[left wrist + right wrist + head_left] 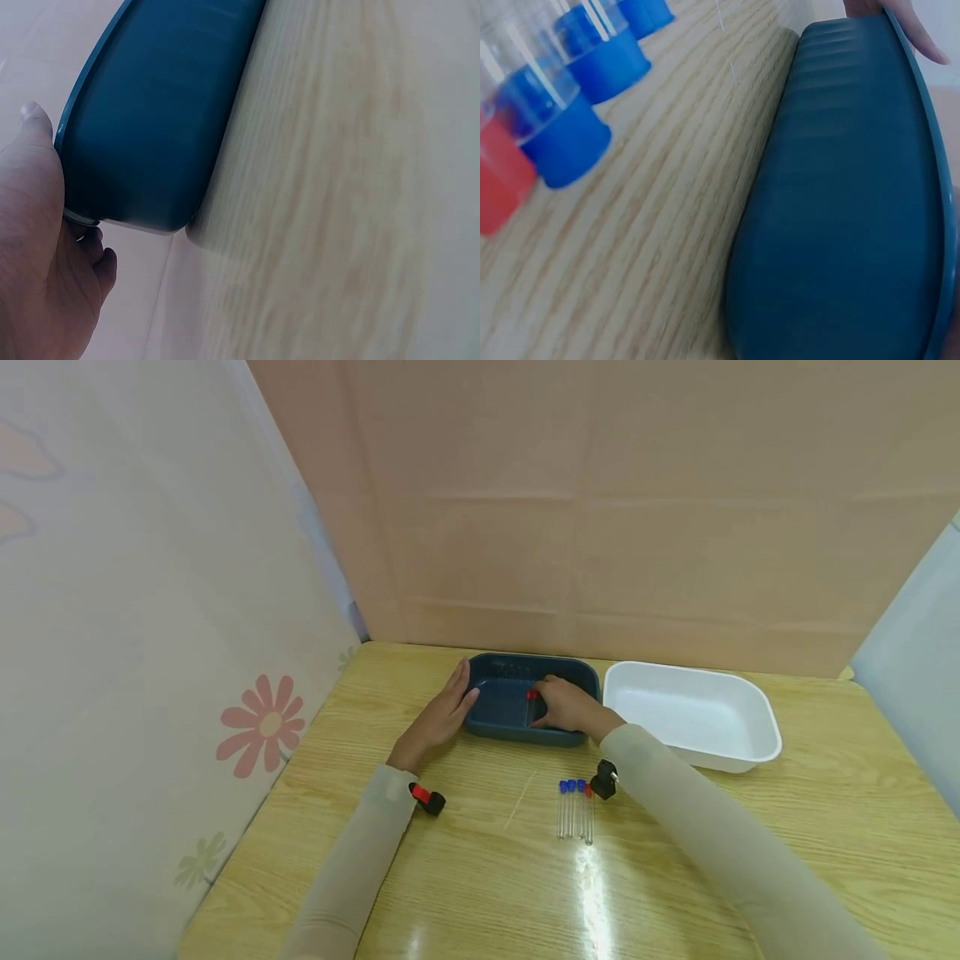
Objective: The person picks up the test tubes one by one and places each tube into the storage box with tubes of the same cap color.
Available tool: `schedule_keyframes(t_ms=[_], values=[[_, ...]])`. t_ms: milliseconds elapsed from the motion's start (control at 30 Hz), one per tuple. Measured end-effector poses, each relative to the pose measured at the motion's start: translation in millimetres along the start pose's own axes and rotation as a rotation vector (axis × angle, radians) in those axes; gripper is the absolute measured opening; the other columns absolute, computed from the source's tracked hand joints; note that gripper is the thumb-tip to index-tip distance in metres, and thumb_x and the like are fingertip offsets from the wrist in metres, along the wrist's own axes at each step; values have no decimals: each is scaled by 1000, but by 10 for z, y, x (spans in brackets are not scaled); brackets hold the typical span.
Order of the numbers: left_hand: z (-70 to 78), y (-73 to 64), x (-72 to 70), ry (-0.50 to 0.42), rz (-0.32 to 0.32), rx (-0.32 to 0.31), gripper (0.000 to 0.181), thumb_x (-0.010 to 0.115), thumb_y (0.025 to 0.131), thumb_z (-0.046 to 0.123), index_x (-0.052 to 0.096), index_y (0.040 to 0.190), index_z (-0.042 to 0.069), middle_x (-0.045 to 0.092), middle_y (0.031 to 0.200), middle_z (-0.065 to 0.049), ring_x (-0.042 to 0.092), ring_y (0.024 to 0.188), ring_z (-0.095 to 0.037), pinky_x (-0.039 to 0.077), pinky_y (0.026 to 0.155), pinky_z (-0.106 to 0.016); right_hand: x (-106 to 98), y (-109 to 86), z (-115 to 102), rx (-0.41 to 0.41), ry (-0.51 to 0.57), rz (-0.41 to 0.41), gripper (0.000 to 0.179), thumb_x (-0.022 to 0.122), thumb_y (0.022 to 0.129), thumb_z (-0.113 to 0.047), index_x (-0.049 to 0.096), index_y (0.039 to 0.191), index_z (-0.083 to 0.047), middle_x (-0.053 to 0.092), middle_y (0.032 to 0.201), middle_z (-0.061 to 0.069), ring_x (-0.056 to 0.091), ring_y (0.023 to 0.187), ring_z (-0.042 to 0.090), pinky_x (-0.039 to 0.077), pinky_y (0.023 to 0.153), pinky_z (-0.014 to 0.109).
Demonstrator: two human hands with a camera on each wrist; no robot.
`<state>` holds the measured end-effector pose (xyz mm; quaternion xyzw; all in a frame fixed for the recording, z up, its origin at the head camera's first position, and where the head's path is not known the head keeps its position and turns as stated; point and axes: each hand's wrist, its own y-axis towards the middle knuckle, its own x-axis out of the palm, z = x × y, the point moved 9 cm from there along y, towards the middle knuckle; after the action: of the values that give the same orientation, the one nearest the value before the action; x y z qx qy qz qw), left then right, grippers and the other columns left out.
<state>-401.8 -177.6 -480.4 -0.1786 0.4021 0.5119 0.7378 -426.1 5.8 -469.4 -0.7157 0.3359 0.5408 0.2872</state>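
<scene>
A dark blue plastic tray (525, 737) stands toward the back of the table. My left hand (442, 710) grips its left end, thumb at the rim and fingers along the outside; the left wrist view shows the same hand (37, 240) against the tray's end wall (150, 127). My right hand (566, 703) reaches over the tray's right side and holds a red-capped test tube (531, 695) between thumb and fingers inside it. Part of that tube is hidden by the hand. In the right wrist view the tray's outer side (840, 195) hides the fingers.
Several clear test tubes with blue caps (572, 786) and one with a red cap (588, 792) lie side by side in front of the tray. A white tray (690, 756) stands close on the right. Behind the table (480, 860) hangs a tan sheet (600, 527).
</scene>
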Motion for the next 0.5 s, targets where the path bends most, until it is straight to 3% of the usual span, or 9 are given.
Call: schedule_keyframes(t_ms=[300, 500], values=[[24, -1, 3, -8, 1, 13, 74, 19, 109, 57, -8, 163, 14, -17, 167, 9, -5, 155, -14, 9, 125, -44, -10, -30, 9, 21, 12, -28, 82, 84, 84, -42, 52, 144, 5, 54, 141, 25, 51, 130, 41, 46, 105, 52], [42, 8, -11, -9, 1, 7, 75, 20, 109, 55, -5, 163, 10, -16, 168, 8, -5, 155, -14, 9, 125, -44, -135, -123, 8, 19, 35, 8, 89, 83, 84, -44, 47, 147, 6, 52, 144, 26, 48, 133, 43, 43, 107, 55]])
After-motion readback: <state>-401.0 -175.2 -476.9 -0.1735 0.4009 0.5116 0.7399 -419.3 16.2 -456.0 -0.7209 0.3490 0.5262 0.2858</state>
